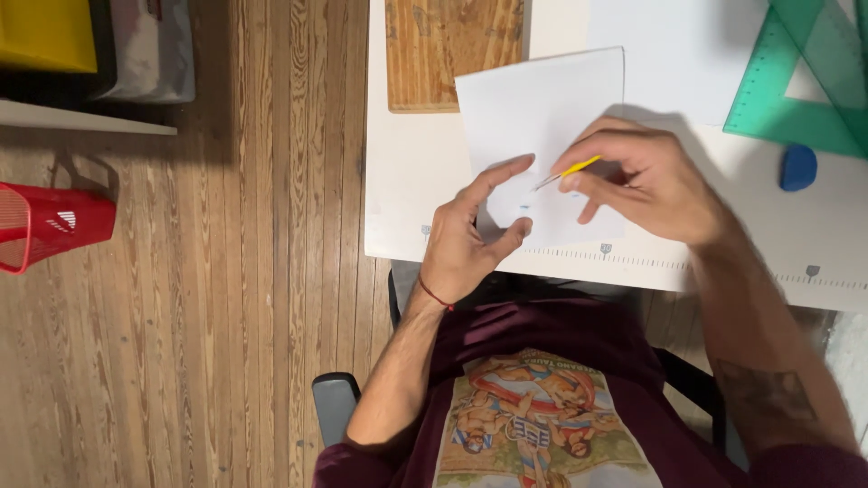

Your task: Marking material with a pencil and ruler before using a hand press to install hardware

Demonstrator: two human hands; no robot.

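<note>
Between right-hand fingers point(588, 172): yellow tool point(568, 172).

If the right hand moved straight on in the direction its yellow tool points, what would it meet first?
Probably the left hand: the thin yellow tool in the right hand aims at its thumb, over the white paper sheet; depth is unclear.

The white sheet of paper point(542, 117) looks matt and smooth. The thin tool with a yellow handle point(568, 172) ends in a tip that glints like metal. The white surface point(407, 181) is smooth with a faint sheen. A brown wooden board point(452, 50) looks worn and scratched. The green transparent plastic set square point(796, 99) is glossy; the blue rounded piece point(798, 167) looks matt. The floor of wooden planks point(253, 271) shows strong grain. The red basket point(50, 221) is meshed plastic.
</note>
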